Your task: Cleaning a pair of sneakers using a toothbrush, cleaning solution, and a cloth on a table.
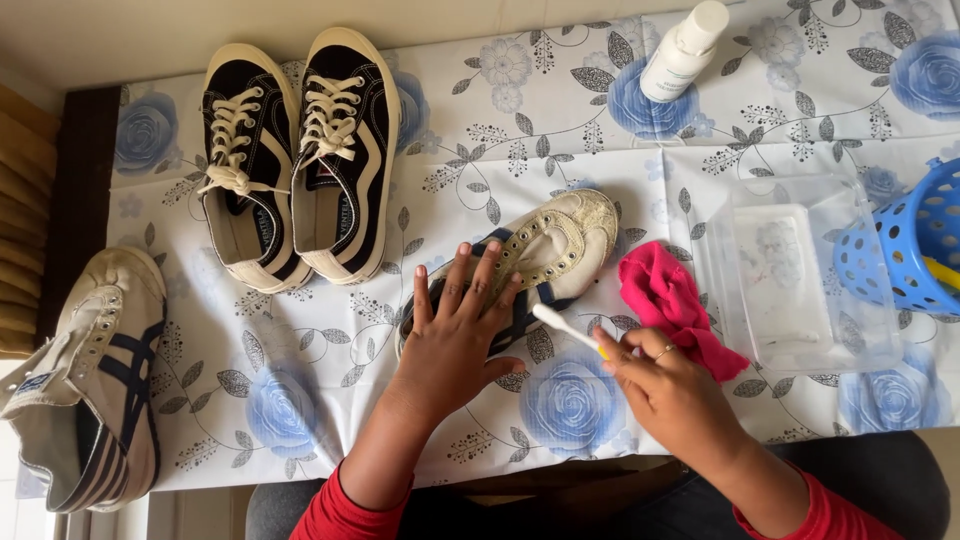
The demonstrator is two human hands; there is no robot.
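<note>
Cream sneaker [535,265] with navy stripes, lying on its side at the centre of the frame on a flower-print desk [470,160].

Left hand [455,335]: fingers spread flat, pressing down on the sneaker's heel half. Right hand [665,385]: closed around the yellow handle of a toothbrush [565,327], its white head just beside the shoe's sole. Handling, as judged: canvas upper soft and yielding, rubber sole stiffer, light overall; likely best steadied by the sole or heel. Also present: pink cloth [665,300] just right of the toe; clear plastic tray [800,275] and blue basket [905,255] at right; white bottle [683,50] lying at upper right; pair of black sneakers [295,155] at upper left; matching cream shoe [95,375] at lower left, hanging over the desk edge.
</note>
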